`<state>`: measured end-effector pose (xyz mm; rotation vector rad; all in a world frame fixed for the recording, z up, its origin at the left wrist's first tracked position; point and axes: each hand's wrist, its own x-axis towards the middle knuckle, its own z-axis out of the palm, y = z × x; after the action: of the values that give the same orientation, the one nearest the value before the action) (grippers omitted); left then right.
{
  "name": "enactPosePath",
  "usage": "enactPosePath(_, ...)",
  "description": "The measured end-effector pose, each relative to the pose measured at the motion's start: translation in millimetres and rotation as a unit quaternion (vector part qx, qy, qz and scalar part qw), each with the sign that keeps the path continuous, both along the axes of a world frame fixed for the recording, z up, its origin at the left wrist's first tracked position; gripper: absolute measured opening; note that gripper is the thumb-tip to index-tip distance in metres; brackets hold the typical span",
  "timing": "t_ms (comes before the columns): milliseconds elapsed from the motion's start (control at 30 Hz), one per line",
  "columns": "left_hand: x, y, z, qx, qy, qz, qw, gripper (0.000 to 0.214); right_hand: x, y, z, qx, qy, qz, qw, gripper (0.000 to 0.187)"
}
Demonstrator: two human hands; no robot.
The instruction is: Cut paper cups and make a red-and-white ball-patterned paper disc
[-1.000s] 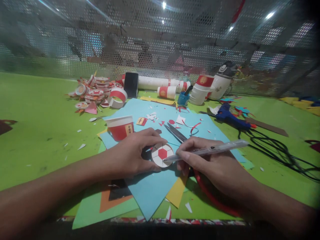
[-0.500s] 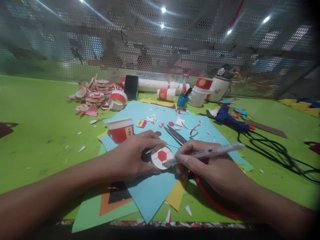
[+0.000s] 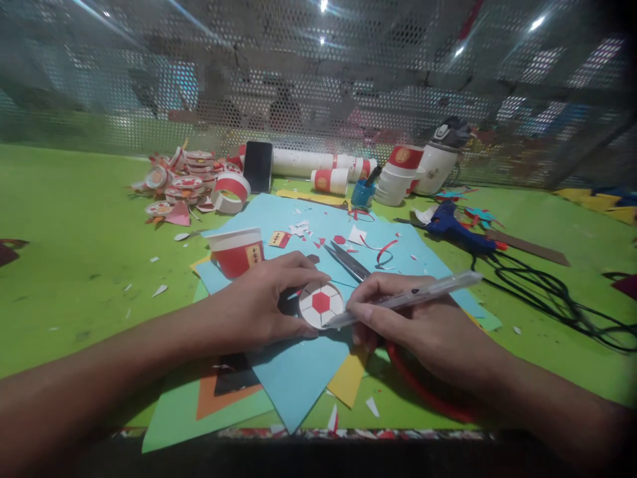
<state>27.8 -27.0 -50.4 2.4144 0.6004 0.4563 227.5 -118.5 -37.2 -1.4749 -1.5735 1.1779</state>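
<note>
My left hand grips a white paper disc with a red hexagon at its centre and drawn lines, thumb and fingers at its left edge. My right hand is closed on a clear-barrelled pen, whose tip touches the disc's lower right rim. Both rest on a light blue paper sheet. A red and white paper cup stands just behind my left hand. Scissors lie closed behind the disc.
A blue glue gun with black cable lies at right. At the back are cut cup rings, a phone, white tubes, stacked cups and a bottle. Coloured paper sheets overlap near the table's front edge; a mesh wall stands behind.
The pen tip has shifted slightly along the disc's lower right edge. Both hands stay in place; the view has moved a little.
</note>
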Motion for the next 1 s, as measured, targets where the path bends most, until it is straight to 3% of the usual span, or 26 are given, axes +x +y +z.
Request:
enactPosePath(367,0.0,-0.9,0.6,0.009,-0.009,-0.005,1.000,0.044,0.7,2.2,-3.2,0.018,0.009,-0.022,1.000,0.015)
enactPosePath(1000,1.1,-1.3,0.3,0.016,-0.002,-0.008,1.000,0.039,1.6,1.1,-2.6,-0.003,0.004,0.001,1.000,0.011)
